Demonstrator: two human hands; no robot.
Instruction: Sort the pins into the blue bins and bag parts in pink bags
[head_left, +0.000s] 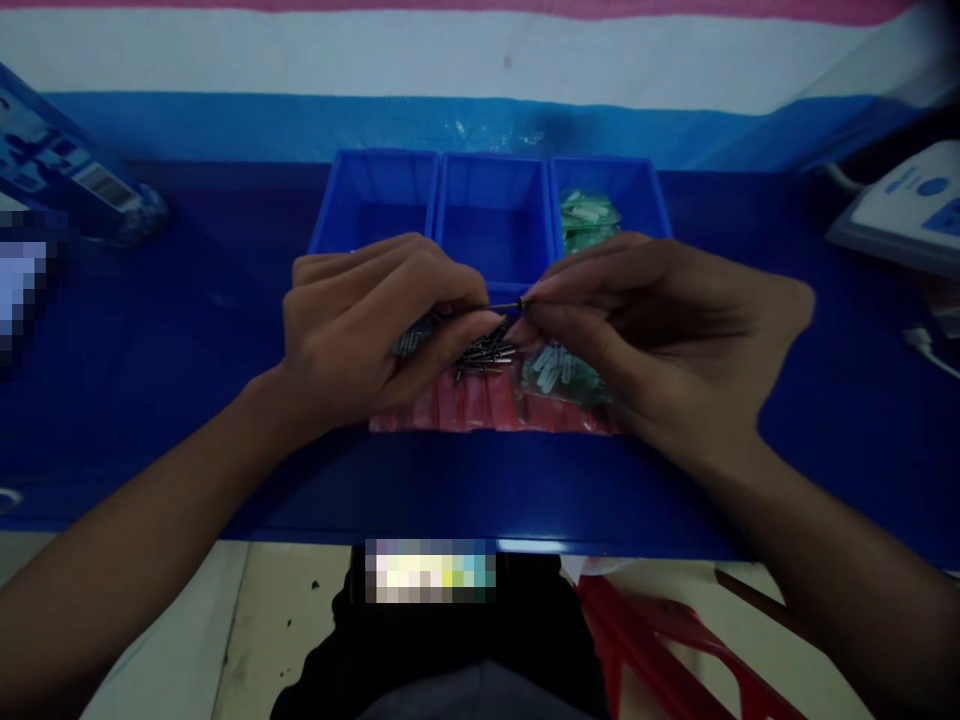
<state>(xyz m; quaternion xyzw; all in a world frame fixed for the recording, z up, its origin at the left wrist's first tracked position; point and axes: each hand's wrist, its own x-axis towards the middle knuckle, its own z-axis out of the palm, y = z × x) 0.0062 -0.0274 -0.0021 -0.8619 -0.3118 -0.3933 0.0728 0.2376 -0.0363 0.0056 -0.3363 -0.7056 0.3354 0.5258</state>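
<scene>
A thin metal pin with a black collar (520, 304), which looks like a blind rivet, lies level between my two hands. My left hand (375, 320) pinches its shank end between thumb and forefinger. At the collar end, the thumb and fingertips of my right hand (667, 330) are closed around it. Just below my fingers lies a pile of similar dark rivets (487, 352) with shiny shanks. Beside the pile is a clear bag of pale plastic parts (556, 368), partly hidden by my right hand. Pink plastic packaging (469, 402) lies under them.
Three joined blue bins stand behind my hands: a left bin (384, 180), a middle bin (495, 180) and a right bin (637, 180) holding green-tinted bags (589, 225). A blue printed container (71, 150) leans at left. A white device (907, 205) and cable (930, 350) are at right.
</scene>
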